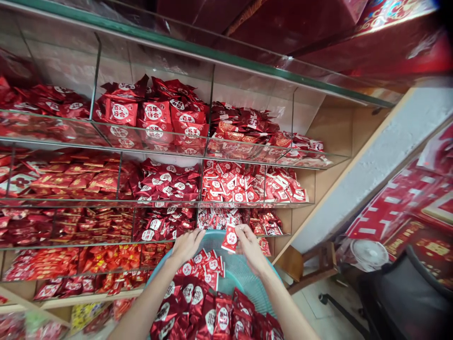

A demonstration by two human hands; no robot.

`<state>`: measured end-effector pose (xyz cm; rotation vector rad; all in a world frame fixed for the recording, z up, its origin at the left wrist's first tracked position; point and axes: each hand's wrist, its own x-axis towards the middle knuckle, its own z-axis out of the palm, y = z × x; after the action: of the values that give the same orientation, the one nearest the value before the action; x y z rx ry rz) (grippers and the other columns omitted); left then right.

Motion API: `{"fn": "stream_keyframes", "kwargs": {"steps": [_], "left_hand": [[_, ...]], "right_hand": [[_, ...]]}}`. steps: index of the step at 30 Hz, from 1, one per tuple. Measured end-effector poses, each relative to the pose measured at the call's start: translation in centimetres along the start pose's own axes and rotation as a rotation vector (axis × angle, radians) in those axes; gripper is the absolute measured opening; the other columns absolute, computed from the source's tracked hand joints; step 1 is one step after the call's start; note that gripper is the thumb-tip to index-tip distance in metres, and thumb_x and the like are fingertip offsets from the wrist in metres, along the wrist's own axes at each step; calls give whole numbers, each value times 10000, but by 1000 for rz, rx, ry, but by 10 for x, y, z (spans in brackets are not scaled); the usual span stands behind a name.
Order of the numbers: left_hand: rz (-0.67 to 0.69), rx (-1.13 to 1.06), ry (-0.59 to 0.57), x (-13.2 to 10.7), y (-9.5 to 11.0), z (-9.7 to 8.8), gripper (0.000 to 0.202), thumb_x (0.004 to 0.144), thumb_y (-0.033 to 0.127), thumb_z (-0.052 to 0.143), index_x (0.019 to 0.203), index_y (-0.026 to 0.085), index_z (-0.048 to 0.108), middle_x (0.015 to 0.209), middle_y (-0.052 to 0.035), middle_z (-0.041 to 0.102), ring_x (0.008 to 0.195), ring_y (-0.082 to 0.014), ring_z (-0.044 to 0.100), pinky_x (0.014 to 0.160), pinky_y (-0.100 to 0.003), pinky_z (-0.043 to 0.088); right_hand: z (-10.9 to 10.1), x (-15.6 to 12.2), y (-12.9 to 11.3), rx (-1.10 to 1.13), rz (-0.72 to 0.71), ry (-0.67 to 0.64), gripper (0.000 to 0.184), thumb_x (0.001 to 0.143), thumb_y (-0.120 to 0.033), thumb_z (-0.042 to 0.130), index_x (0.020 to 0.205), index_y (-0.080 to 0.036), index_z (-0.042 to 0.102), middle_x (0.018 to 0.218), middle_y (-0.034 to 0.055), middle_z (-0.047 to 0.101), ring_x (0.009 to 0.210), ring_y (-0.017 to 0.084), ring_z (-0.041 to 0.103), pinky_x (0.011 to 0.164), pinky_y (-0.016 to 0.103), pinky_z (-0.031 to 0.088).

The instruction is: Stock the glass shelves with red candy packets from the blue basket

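My right hand (pixel 249 245) pinches a small red-and-white candy packet (pixel 230 237) above the far side of a teal plastic basket (pixel 226 270). At the basket's far left rim is my left hand (pixel 188 244), its fingers closed over the edge. Inside the basket, larger dark red packets (pixel 208 307) with white oval labels fill the near part. Several smaller red-and-white packets (pixel 212 267) lie loosely behind them, between my forearms. The lower part of the basket is hidden by the packets and my arms.
Glass-fronted shelves (pixel 159 204) with dividers rise ahead, their compartments holding many red packets (pixel 155 115). A thick glass shelf edge (pixel 177 47) crosses overhead. To the right are a black chair (pixel 403 288), a wooden stool (pixel 311 269) and red goods (pixel 392 203).
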<state>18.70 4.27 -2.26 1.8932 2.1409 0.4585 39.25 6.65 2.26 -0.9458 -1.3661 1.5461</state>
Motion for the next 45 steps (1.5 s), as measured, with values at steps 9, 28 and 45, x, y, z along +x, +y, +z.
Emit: {"fn": "stream_keyframes", "kwargs": {"steps": [9, 28, 45], "left_hand": [[-21, 33, -16, -2, 4, -3, 606, 833, 556, 69, 1049, 232, 533, 959, -63, 633, 900, -202, 582, 750, -295, 387], [-19, 47, 10, -2, 4, -1, 611, 836, 548, 50, 1048, 238, 532, 948, -61, 635, 887, -207, 587, 726, -294, 390], [-17, 36, 18, -2, 2, 1, 572, 842, 540, 78, 1038, 248, 529, 954, -54, 636, 897, -202, 584, 734, -289, 388]], "right_hand": [[-7, -11, 34, 226, 357, -226, 322, 630, -290, 666, 904, -236, 504, 872, 2, 574, 747, 142, 586, 637, 287, 505], [1, 11, 53, -73, 344, -348, 298, 666, -377, 630, 880, -195, 529, 768, 16, 584, 568, 117, 590, 538, 258, 475], [45, 47, 78, -462, 197, -326, 118, 690, -183, 540, 806, -171, 519, 533, -53, 506, 383, 94, 516, 349, 188, 366]]}}
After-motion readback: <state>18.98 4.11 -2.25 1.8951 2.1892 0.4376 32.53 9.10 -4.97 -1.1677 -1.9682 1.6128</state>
